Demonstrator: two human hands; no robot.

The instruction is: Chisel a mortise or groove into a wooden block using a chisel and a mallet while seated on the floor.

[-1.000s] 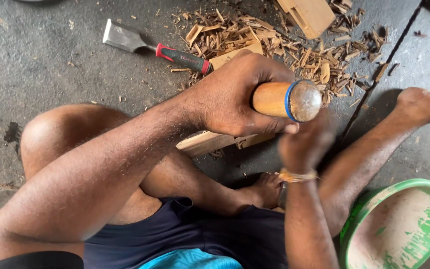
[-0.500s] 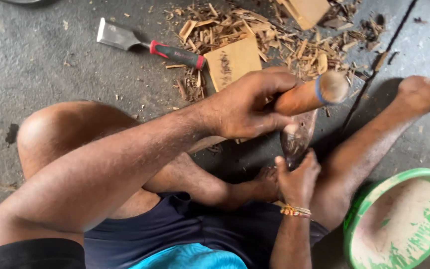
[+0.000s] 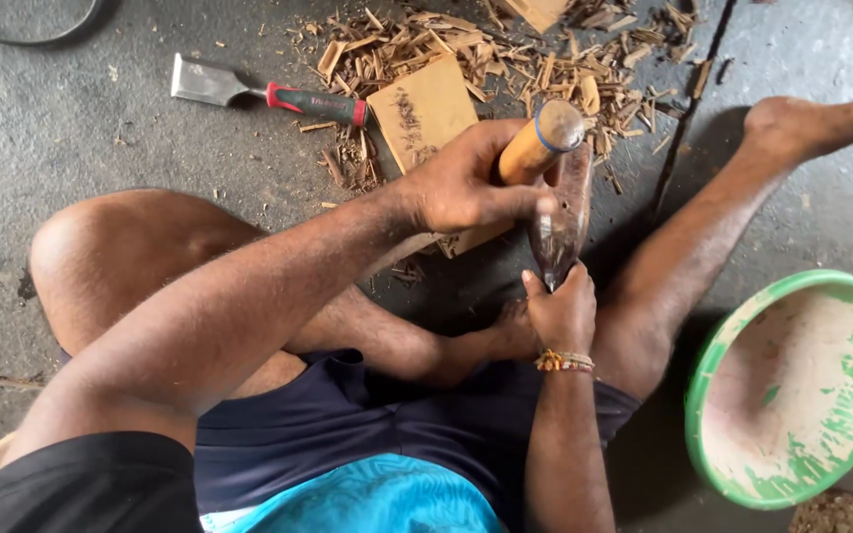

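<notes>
I sit on the floor with my legs folded around a tan wooden block (image 3: 425,111). My left hand (image 3: 461,186) grips the wooden handle of a hammer (image 3: 543,138), whose butt end carries a blue band. The dark hammer head (image 3: 563,212) points down, against the top of a tool held in my right hand (image 3: 562,311). That hand, with a beaded bracelet at the wrist, is closed around the tool, which is mostly hidden by the fingers. It looks like a chisel.
A flat chisel with a red and black handle (image 3: 267,94) lies on the grey floor at the upper left. Wood chips (image 3: 545,64) are scattered around the block. A green-rimmed bowl (image 3: 733,336) sits at the right, by my right leg.
The hammer was raised close to the camera and has swung down onto the tool. My right hand now sits lower, below the hammer head.
</notes>
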